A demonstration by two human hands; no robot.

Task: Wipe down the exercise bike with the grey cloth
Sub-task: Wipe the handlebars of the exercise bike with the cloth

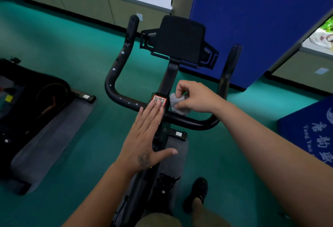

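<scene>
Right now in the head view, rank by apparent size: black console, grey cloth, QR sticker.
1. black console
2. grey cloth, partly hidden by the right hand
3. QR sticker, partly under the left hand's fingertips

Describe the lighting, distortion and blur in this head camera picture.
Head view: wide-angle bending curves the cabinets and blue wall; windows at the top and right edges are blown out; the floor darkens toward the left; right hand, grey cloth and left hand are fairly sharp; edges are soft.
</scene>
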